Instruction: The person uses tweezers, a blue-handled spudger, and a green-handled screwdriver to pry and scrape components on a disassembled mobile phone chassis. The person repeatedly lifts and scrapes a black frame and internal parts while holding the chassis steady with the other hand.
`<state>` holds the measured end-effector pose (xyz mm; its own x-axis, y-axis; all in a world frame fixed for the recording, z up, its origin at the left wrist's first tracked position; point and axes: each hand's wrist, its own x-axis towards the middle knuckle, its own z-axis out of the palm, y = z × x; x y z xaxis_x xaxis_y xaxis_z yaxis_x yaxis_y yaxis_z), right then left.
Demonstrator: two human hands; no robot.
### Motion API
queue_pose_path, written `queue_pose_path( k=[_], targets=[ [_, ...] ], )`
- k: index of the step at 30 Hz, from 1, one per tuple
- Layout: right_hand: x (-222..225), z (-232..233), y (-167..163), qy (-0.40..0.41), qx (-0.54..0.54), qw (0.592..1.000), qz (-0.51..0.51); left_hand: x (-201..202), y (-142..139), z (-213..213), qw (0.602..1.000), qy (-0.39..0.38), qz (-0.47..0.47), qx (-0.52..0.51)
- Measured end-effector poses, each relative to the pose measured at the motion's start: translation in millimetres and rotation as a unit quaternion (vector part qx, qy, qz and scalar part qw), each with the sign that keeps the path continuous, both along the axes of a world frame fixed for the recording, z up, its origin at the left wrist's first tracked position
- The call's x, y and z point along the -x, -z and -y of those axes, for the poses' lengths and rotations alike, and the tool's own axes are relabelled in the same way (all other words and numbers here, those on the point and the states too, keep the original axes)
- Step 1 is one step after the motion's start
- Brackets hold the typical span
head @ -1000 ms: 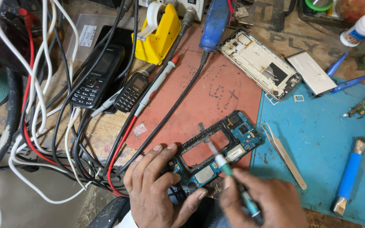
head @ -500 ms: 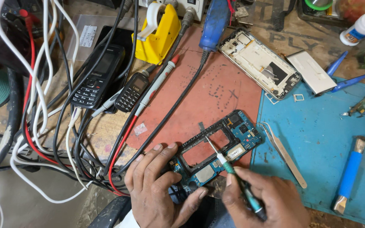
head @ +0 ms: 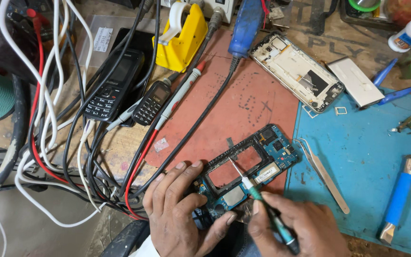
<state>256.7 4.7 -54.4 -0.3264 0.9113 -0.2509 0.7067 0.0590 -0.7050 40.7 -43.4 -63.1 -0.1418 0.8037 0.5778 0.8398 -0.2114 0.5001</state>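
Observation:
A blue phone circuit board (head: pixel 272 152) with a black frame and a rectangular opening lies on a red mat (head: pixel 253 104). My left hand (head: pixel 179 214) pins down the board's near left end, fingers spread over its edge. A thin green-handled tool (head: pixel 258 197) sits in my right hand (head: pixel 300 226); its metal tip rests on the black frame at the edge of the opening.
Metal tweezers (head: pixel 322 173) lie on a blue mat (head: pixel 367 157) right of the board, with a blue-handled scraper (head: pixel 398 200) further right. An open phone housing (head: pixel 298 71), two keypad phones (head: pixel 112 85), a yellow tape holder (head: pixel 184 35) and tangled cables (head: pixel 48 143) fill the back and left.
My right hand has shifted slightly with the tool, its tip staying over the board's opening. My left hand keeps the same hold on the board.

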Motion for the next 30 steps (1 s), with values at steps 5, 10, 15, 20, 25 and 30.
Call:
queue_pose_path(
  k=[5, 10, 15, 20, 25, 30],
  targets=[
    [-15.3, 3.4, 12.8, -0.07, -0.13, 0.989, -0.012, 0.0, 2.3, -0.3, 1.0, -0.006, -0.012, -0.004],
    [1.6, 14.4, 21.3, -0.057, -0.198, 0.969, 0.134, -6.7, 6.1, -0.7, 0.999, -0.039, 0.005, -0.037],
    [11.7, 14.7, 1.4, 0.096, -0.309, 0.946, -0.011, -11.1, 10.3, 3.9, 0.997, -0.064, 0.008, -0.038],
    [3.3, 5.6, -10.1, 0.005, -0.057, 0.998, 0.006, -8.6, 15.1, 4.0, 0.997, -0.072, -0.007, -0.04],
    [4.8, 1.7, 0.3, -0.083, -0.133, 0.975, 0.16, -4.6, 17.9, 1.1, 0.996, -0.056, -0.03, -0.059],
    [13.2, 9.2, -1.5, 0.025, -0.231, 0.956, -0.181, -4.5, 16.7, 5.3, 0.998, -0.048, -0.021, -0.03]
  ],
)
